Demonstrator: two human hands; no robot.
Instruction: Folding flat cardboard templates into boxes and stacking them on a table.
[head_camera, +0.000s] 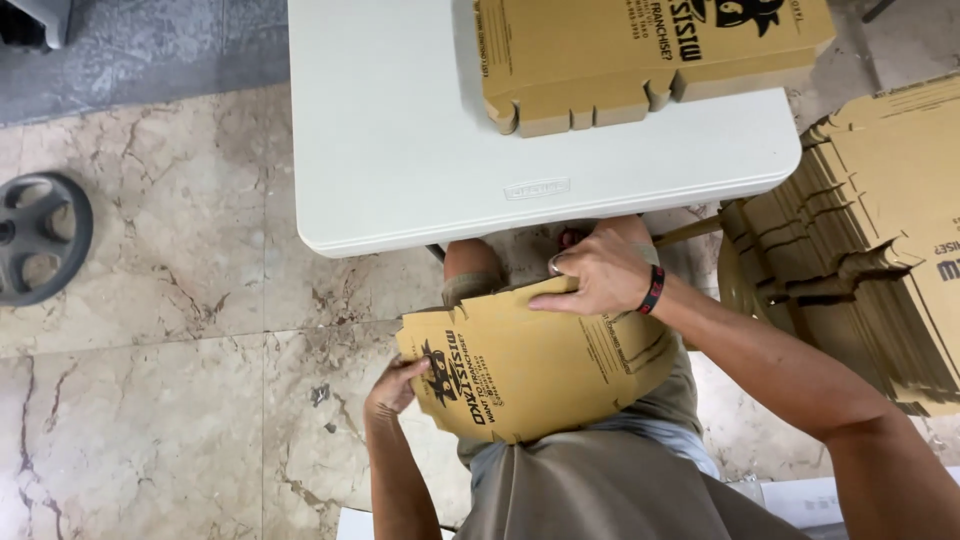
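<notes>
Item 1: flat cardboard box blank (540, 365), brown with black print, on my lap. My left hand (397, 385) clamps its near-left edge, fingers closed on it. My right hand (600, 272) presses its far edge, fingers together and curled over it. Beyond my fingers: white table (400, 150) bearing 1 folded box (640, 55). Right of my right hand: stacked flat blanks (880, 250).

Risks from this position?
1. The flat box is held over the lap by its edges only, left hand at one end and right hand at the other; it may bend or slip.
2. The folded box overhangs the table edge and could tip off.
</notes>
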